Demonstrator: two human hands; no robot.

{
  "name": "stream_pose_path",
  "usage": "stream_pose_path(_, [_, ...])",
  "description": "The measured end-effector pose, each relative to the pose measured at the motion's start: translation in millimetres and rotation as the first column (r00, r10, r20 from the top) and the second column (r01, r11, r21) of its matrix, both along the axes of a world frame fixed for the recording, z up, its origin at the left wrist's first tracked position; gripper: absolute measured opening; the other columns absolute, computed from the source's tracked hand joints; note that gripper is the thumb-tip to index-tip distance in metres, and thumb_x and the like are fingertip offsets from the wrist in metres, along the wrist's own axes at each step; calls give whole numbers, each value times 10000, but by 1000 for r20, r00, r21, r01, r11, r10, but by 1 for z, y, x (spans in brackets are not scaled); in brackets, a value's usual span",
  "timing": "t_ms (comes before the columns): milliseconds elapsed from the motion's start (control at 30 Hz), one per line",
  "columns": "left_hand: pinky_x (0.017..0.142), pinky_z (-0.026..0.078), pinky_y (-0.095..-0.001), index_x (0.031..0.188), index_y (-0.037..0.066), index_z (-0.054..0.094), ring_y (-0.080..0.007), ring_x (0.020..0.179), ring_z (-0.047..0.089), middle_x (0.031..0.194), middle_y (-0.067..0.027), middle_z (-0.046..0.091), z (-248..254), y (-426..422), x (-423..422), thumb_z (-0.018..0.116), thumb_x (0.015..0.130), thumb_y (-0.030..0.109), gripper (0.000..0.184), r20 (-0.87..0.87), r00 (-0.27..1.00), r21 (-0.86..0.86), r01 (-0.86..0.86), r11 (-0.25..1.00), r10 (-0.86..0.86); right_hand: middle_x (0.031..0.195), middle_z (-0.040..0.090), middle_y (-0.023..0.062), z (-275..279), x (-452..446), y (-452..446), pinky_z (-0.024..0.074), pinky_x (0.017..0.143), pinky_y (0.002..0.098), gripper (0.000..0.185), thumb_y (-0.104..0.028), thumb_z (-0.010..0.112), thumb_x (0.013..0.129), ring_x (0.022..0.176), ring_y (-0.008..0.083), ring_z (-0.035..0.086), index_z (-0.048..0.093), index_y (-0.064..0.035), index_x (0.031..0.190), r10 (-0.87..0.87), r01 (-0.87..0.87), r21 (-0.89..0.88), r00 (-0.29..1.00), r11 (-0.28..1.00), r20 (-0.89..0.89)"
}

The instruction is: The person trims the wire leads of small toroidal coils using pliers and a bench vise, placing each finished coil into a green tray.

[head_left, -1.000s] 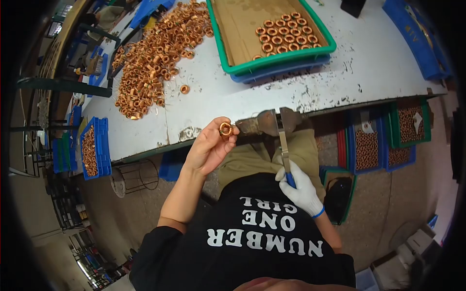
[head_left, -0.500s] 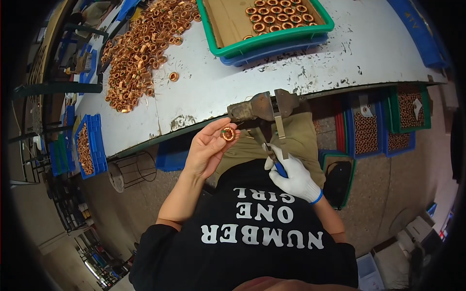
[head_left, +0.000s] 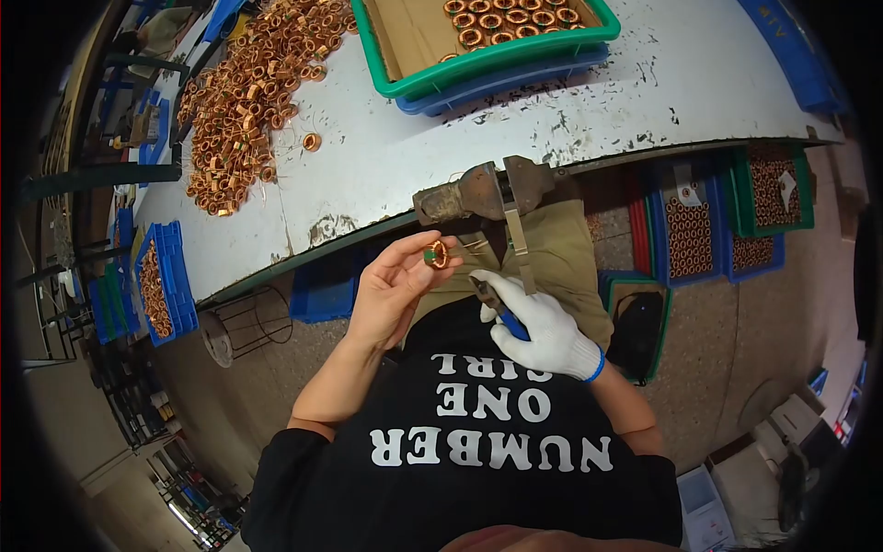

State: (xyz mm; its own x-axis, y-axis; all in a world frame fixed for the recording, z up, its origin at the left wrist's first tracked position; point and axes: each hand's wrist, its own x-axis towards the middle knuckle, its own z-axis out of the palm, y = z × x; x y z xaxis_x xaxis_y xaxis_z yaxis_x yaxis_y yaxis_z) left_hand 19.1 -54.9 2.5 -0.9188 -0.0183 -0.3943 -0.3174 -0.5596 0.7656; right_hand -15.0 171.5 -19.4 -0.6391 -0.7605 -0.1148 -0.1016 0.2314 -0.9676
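Between the thumb and fingers of my bare left hand (head_left: 391, 290) is a copper-wound ring (head_left: 437, 255), with thin wire ends sticking out to its right. My right hand (head_left: 543, 327), in a white glove, is closed around blue-handled pliers (head_left: 512, 322) whose metal head points up and left, a short way from the ring. A metal vise (head_left: 487, 191) at the table edge stands above both hands, with a flat metal strip (head_left: 518, 244) reaching down from its jaws toward the glove.
A heap of copper rings (head_left: 241, 115) lies on the white table (head_left: 368, 156), with one loose ring (head_left: 312, 142) beside it. A green tray (head_left: 391, 88) holds rings in rows. Blue crates (head_left: 688, 235) of rings stand below at the right, another (head_left: 175, 285) at the left.
The ring has turned in my left hand to show its side. My right hand has moved left, and the pliers have come away from the metal strip. The table has shifted up and left in view.
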Motion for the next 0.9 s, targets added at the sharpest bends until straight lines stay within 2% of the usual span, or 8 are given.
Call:
stream_pose_path(200, [977,533,-326,1182,-17,547,-310,1133,625,1307,-255,544,-7,3,6,550,933,-58,253,-44,997,-7,-56,998,55,954,645,46,0,2,-13,477,668,279,674,1,560,794,682,179,575,379,-42,1442,-91,91,-9,995,996,37])
stream_pose_path(367, [985,529,-327,1171,-16,548,-309,1141,621,1315,-256,539,-8,3,7,558,931,-55,244,-39,999,26,-36,999,37,955,653,47,8,-1,-11,484,660,283,666,7,550,803,667,189,585,373,-37,1443,-103,103,101,995,989,-6])
stream_pose_path(500, [992,524,-334,1182,-8,548,-308,1145,619,1310,-252,545,-4,5,6,571,920,-62,269,-49,999,23,-5,1000,6,935,662,39,6,-3,-11,487,661,285,654,12,542,808,668,194,596,371,-28,1438,-119,125,35,983,992,-143])
stream_pose_path(700, [998,518,-335,1189,-9,553,-301,1133,627,1273,-239,576,-7,3,7,587,897,-81,302,-31,999,35,17,999,-16,907,665,28,-2,2,-10,487,656,290,643,10,543,809,664,195,595,375,-23,1429,-139,143,20,983,990,-121])
stream_pose_path(833, [1003,512,-335,1194,-25,557,-294,1107,640,1224,-222,610,-5,3,6,601,875,-97,330,58,996,71,66,995,-70,894,666,22,-6,4,-10,487,656,291,634,10,543,812,665,198,597,379,-20,1424,-141,146,27,983,989,-119])
stream_pose_path(900, [1001,513,-334,1198,-30,556,-292,1102,642,1217,-218,614,-7,2,7,602,873,-98,336,31,996,78,79,994,-82,894,666,22,-5,5,-10,486,656,290,634,10,542,812,666,198,598,379,-19,1423,-142,146,28,983,989,-114])
